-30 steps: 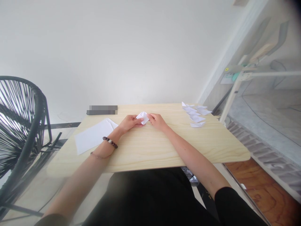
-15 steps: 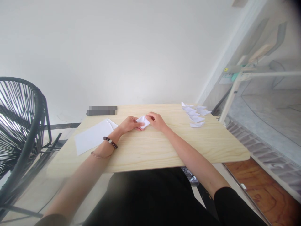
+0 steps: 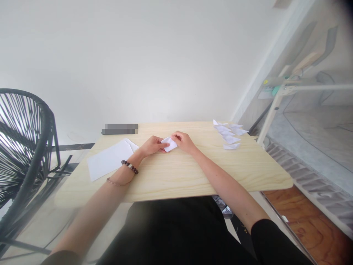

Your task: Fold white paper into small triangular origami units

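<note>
A small folded piece of white paper (image 3: 171, 144) is held between my two hands above the middle of the wooden table (image 3: 176, 173). My left hand (image 3: 153, 145) grips its left side, the thumb lying across the front. At the upper right corner, my right hand (image 3: 183, 141) pinches the paper between thumb and bent fingers. To the left, by my left wrist, lie white paper sheets (image 3: 107, 159). Several folded white paper boats (image 3: 231, 139) are grouped on the right side of the table.
A dark flat object, partly pixelated (image 3: 119, 131), lies at the table's back left. A dark woven chair (image 3: 35, 147) stands left of the table. On the right is a white metal frame (image 3: 271, 117). The wall (image 3: 165, 66) rises behind the table.
Both hands stay in nearly the same place. The paper's visible face has changed slightly: its centre crease shows less, and the right fingers have shifted a little at its corner.
</note>
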A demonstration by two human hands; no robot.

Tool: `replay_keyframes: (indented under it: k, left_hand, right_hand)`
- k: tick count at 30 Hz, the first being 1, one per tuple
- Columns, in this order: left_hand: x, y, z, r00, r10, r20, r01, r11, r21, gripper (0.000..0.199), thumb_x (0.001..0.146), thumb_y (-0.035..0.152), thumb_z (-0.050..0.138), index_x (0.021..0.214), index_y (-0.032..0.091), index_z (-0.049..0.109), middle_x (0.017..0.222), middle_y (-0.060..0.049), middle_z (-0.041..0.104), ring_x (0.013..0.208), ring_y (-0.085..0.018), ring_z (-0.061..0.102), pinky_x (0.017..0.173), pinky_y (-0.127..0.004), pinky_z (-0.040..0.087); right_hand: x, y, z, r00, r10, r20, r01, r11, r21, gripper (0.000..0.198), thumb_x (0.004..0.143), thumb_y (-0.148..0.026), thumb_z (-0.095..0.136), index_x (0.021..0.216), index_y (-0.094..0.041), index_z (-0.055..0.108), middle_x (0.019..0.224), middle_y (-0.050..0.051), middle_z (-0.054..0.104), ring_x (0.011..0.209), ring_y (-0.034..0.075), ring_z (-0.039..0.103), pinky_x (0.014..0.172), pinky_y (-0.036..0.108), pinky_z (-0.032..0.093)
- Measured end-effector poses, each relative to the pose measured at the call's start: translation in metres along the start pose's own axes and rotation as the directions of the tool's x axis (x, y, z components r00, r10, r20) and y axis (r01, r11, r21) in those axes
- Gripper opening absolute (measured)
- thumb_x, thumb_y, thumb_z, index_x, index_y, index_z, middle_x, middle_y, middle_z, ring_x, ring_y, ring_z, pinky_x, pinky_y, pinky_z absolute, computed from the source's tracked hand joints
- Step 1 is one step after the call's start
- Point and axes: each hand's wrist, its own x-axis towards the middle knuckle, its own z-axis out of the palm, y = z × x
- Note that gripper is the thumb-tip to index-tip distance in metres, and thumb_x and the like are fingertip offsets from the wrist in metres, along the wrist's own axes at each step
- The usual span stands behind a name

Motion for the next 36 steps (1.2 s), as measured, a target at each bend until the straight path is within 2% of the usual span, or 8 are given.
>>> replay_keyframes:
  k: [6,15,22,26,32,36]
  left_hand:
    - [0.000,0.001,0.000,1.000,0.002,0.010,-0.002,1.000,0.024,0.036,0.060,0.044,0.065,0.075,0.012,0.066,0.068,-0.006,0.067,0.067,-0.020,0.062,0.064,-0.028,0.048]
    - [0.000,0.003,0.001,0.999,0.018,0.036,-0.020,0.998,0.060,0.033,0.060,0.044,0.064,0.071,0.013,0.068,0.066,-0.005,0.067,0.062,-0.018,0.061,0.061,-0.026,0.047]
    - [0.001,-0.001,0.000,1.000,0.011,0.023,-0.012,0.999,0.047,0.036,0.062,0.045,0.063,0.074,0.012,0.067,0.068,-0.007,0.067,0.065,-0.019,0.061,0.063,-0.027,0.048]
    - [0.001,-0.001,0.001,1.000,0.009,0.024,-0.010,1.000,0.029,0.037,0.061,0.046,0.063,0.075,0.012,0.067,0.067,-0.007,0.067,0.064,-0.019,0.061,0.063,-0.027,0.048]
    - [0.002,-0.001,0.002,1.000,0.002,-0.030,-0.003,1.000,-0.026,0.040,0.059,0.047,0.065,0.076,0.011,0.066,0.066,-0.007,0.067,0.065,-0.020,0.062,0.064,-0.030,0.049]
    - [0.002,-0.001,0.003,0.998,0.023,-0.061,-0.027,0.997,-0.070,0.042,0.059,0.046,0.065,0.080,0.010,0.066,0.068,-0.007,0.066,0.068,-0.021,0.062,0.066,-0.032,0.050]
  right_hand:
    - [0.000,0.002,0.000,1.000,0.028,0.013,-0.028,0.999,-0.019,0.028,0.078,-0.038,0.042,0.078,-0.015,0.058,0.071,0.001,0.058,0.058,0.009,0.046,0.056,0.021,0.035]
    - [-0.001,-0.012,-0.002,0.999,-0.051,0.003,0.051,0.996,-0.068,0.024,0.079,-0.033,0.043,0.073,-0.015,0.058,0.072,0.002,0.058,0.063,0.010,0.048,0.059,0.021,0.036]
    - [-0.001,-0.003,0.000,1.000,0.021,-0.019,-0.022,0.998,-0.055,0.029,0.078,-0.039,0.044,0.077,-0.015,0.059,0.070,0.002,0.059,0.059,0.009,0.047,0.055,0.021,0.035]
    - [0.000,-0.001,0.000,0.999,0.003,-0.033,-0.005,0.997,-0.075,0.030,0.078,-0.040,0.043,0.074,-0.015,0.059,0.068,0.001,0.058,0.059,0.009,0.047,0.056,0.021,0.034]
    - [0.000,-0.001,-0.002,0.999,0.030,-0.024,-0.031,0.998,-0.057,0.031,0.078,-0.042,0.042,0.078,-0.016,0.059,0.069,0.001,0.058,0.056,0.009,0.046,0.056,0.021,0.035]
    - [-0.001,-0.001,-0.004,1.000,0.002,-0.004,-0.003,0.999,-0.047,0.027,0.078,-0.039,0.043,0.076,-0.016,0.057,0.071,0.001,0.057,0.056,0.009,0.046,0.055,0.021,0.037]
